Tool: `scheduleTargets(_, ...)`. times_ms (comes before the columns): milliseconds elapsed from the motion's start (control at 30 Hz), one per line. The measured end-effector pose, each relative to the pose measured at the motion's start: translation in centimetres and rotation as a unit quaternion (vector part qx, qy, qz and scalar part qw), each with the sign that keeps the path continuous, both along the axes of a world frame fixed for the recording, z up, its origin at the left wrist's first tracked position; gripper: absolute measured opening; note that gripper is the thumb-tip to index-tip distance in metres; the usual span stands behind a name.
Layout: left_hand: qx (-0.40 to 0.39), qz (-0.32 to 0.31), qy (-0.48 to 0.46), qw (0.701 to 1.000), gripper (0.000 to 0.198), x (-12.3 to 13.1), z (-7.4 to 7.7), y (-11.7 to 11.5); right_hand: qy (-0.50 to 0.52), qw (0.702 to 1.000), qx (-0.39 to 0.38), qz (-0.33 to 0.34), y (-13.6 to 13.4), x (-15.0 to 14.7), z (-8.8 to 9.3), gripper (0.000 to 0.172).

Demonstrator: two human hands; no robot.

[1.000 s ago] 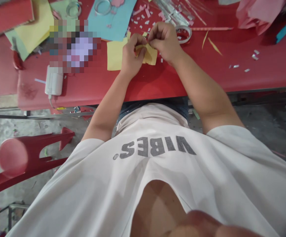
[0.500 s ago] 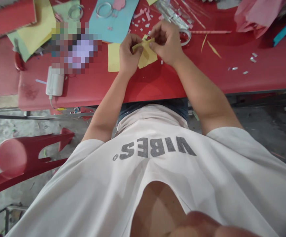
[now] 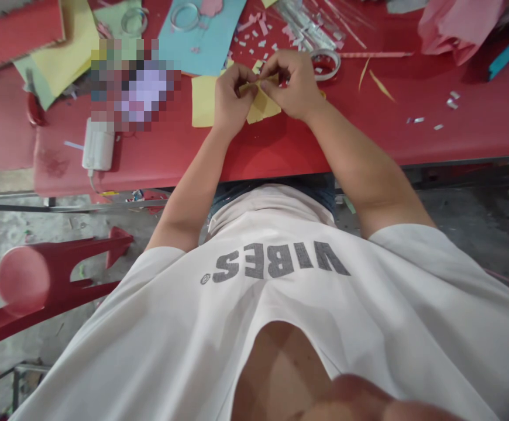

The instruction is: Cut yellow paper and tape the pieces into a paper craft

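Note:
My left hand (image 3: 236, 96) and my right hand (image 3: 293, 83) meet over the red table (image 3: 276, 155), fingertips almost touching. Between them they pinch a narrow piece of folded yellow paper (image 3: 272, 79), partly hidden by the fingers. Under the hands lies another yellow paper piece (image 3: 264, 110) with an uneven lower edge. A flat yellow sheet (image 3: 202, 102) sticks out to the left of my left hand. Just beyond my right wrist is a roll of tape (image 3: 336, 65).
At the back, a blue sheet (image 3: 208, 44) carries another tape roll (image 3: 185, 17). Small paper scraps (image 3: 254, 42) are scattered beside it. A white power bank (image 3: 98, 145) with a cable sits left, near red-handled scissors (image 3: 34, 111). A pencil (image 3: 375, 55) and pink crumpled paper (image 3: 460, 29) lie right.
My right hand has moved slightly down and left, closer to my left hand. The folded yellow paper between them is now more covered by the fingers.

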State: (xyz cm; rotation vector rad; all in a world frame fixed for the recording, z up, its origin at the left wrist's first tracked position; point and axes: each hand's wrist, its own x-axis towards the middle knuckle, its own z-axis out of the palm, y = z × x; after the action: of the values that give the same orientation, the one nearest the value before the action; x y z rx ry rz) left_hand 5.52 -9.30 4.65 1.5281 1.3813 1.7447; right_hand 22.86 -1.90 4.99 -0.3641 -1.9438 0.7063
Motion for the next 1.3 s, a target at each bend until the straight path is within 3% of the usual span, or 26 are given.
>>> scheduleTargets(200,-0.018,-0.009,-0.002,1.0,0.018,-0.2,-0.4,0.1,-0.008,1.0,0.026,0.008,0.3,0.1,-0.2,0.025)
scheduleTargets(433,0.026,0.003,-0.017,1.0,0.034,-0.2,-0.6,0.5,-0.031,0.999,0.03,-0.012,0.2,0.2,0.0,0.028)
scheduleTargets(533,0.036,-0.036,-0.045,0.998,0.029,-0.3,-0.6,0.6,-0.038,0.999,0.019,-0.022,0.1,0.2,0.2,0.028)
scheduleTargets(667,0.02,-0.062,-0.08,0.995,0.003,-0.6,-0.4,0.7,-0.032,0.999,0.014,-0.012,0.0,0.2,0.3,0.027)
scheduleTargets(767,0.0,-0.08,-0.07,0.994,0.013,-0.7,0.0,0.6,-0.025,1.0,0.012,0.003,-0.1,0.2,0.4,0.026)
scheduleTargets(900,0.005,-0.088,-0.046,0.995,0.008,-0.6,0.3,0.3,-0.013,1.0,0.006,0.011,-0.3,0.3,0.5,0.025)
scheduleTargets(1300,-0.041,-0.093,-0.067,0.993,0.008,-1.2,-1.0,0.9,-0.045,0.999,-0.03,0.0,-0.5,0.3,1.3,0.025)
